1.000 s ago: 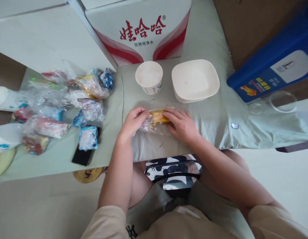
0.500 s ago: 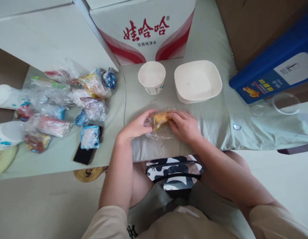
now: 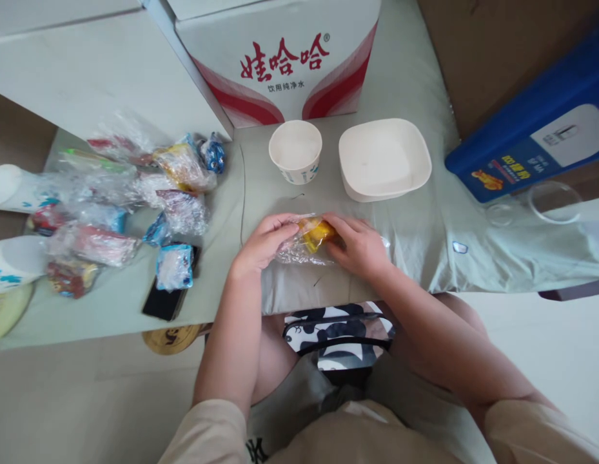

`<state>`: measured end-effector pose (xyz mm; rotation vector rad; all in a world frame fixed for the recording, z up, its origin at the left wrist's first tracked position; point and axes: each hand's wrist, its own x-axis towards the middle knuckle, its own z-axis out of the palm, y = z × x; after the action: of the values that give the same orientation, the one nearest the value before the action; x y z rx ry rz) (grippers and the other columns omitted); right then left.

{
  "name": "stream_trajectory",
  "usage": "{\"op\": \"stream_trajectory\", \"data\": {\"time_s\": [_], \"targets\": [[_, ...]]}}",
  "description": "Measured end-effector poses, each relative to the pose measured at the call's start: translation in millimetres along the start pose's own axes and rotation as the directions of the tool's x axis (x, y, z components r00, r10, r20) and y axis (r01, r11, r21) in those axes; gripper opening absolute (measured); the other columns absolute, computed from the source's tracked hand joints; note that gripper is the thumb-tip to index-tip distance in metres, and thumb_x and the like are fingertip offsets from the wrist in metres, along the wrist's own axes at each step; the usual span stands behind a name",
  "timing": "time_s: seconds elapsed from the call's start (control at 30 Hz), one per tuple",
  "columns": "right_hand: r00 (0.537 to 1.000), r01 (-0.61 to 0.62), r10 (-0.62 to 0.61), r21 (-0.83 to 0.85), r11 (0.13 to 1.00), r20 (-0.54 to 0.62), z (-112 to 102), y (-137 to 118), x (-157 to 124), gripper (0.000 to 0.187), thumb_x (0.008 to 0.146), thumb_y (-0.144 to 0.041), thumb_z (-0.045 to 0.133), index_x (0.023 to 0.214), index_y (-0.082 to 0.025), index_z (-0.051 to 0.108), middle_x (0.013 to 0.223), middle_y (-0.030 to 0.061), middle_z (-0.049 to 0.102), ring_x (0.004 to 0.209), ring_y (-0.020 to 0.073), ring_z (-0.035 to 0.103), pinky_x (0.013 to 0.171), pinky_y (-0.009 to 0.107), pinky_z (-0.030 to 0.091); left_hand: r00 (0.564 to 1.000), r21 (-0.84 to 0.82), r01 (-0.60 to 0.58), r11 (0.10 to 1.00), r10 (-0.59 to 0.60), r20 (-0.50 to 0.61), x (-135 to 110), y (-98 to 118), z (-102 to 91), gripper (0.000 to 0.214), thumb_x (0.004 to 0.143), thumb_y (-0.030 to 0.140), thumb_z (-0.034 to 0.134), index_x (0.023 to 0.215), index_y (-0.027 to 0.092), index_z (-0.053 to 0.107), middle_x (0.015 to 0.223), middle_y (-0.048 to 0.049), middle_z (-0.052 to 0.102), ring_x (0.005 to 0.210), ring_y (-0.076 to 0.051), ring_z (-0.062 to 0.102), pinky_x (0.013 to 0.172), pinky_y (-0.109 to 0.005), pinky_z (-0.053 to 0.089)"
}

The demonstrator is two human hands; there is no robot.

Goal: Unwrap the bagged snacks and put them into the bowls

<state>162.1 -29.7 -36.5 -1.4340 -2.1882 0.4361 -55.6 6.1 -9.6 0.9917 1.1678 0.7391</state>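
A small yellow snack (image 3: 314, 233) lies inside a clear plastic bag (image 3: 299, 251) on the pale green cloth (image 3: 289, 290). My left hand (image 3: 263, 243) pinches the bag's left end with its fingers closed. From the right side, my right hand (image 3: 360, 246) grips the bag with curled fingers. Both hands rest low on the cloth, just in front of me. Behind them stand a white paper cup (image 3: 295, 151) and a white square bowl (image 3: 384, 158), both showing nothing inside.
A heap of snacks in clear bags (image 3: 135, 193) and a black phone (image 3: 166, 298) lie at the left. A red-and-white carton (image 3: 280, 58) stands behind the cup. A blue box (image 3: 531, 129) and a clear glass (image 3: 555, 201) are at the right. A black-and-white bag (image 3: 338, 332) sits on my lap.
The yellow snack was tipped up between my hands half a second ago; now it lies flatter in the bag. My left fingers have shifted over the bag's left end.
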Motion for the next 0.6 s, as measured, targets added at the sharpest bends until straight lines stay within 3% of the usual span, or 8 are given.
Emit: {"op": "stream_trajectory", "data": {"time_s": [0.17, 0.33, 0.5, 0.6], "targets": [[1.000, 0.003, -0.002, -0.041, 0.999, 0.019, -0.8, -0.8, 1.2, 0.051, 0.090, -0.026, 0.060, 0.140, -0.020, 0.059, 0.139, 0.0137, 0.068, 0.117, 0.0307, 0.068, 0.096, 0.043, 0.051, 0.998, -0.006, 0.012, 1.000, -0.012, 0.057, -3.8, 0.1, 3.0, 0.038, 0.069, 0.038, 0.081, 0.101, 0.018, 0.079, 0.071, -0.0018, 0.066, 0.046, -0.007, 0.035, 0.046, -0.026, 0.025], [1.000, -0.009, 0.010, -0.028, 1.000, 0.018, -2.1, 1.0, 1.3, 0.051, 0.090, -0.022, 0.055, 0.140, -0.019, 0.059, 0.137, 0.0137, 0.069, 0.114, 0.0300, 0.069, 0.094, 0.042, 0.052, 1.000, -0.026, 0.008, 1.000, -0.007, 0.023, -4.9, 1.3, 2.4, 0.040, 0.066, 0.042, 0.083, 0.099, 0.020, 0.077, 0.064, 0.0016, 0.060, 0.044, -0.006, 0.032, 0.044, -0.025, 0.021], [0.999, -0.002, 0.001, 0.025, 1.000, 0.038, -1.1, 7.8, 1.3, 0.058, 0.088, -0.024, 0.054, 0.146, -0.017, 0.053, 0.137, 0.0154, 0.068, 0.113, 0.0304, 0.069, 0.092, 0.042, 0.054, 1.000, 0.050, -0.004, 0.999, 0.003, 0.018, -7.9, 2.7, 0.1, 0.051, 0.070, 0.063, 0.079, 0.096, 0.019, 0.075, 0.072, -0.0040, 0.072, 0.041, -0.006, 0.028, 0.041, -0.025, 0.016], [0.998, 0.042, -0.045, 0.065, 0.997, 0.046, -1.9, 8.9, 1.5, 0.059, 0.090, -0.027, 0.053, 0.148, -0.017, 0.050, 0.139, 0.0147, 0.067, 0.114, 0.0297, 0.069, 0.091, 0.042, 0.056, 0.999, 0.061, -0.010, 0.998, 0.013, -0.042, -5.9, 0.7, -2.8, 0.051, 0.068, 0.067, 0.078, 0.087, 0.020, 0.071, 0.068, -0.0032, 0.071, 0.041, -0.007, 0.032, 0.041, -0.024, 0.017]]}}
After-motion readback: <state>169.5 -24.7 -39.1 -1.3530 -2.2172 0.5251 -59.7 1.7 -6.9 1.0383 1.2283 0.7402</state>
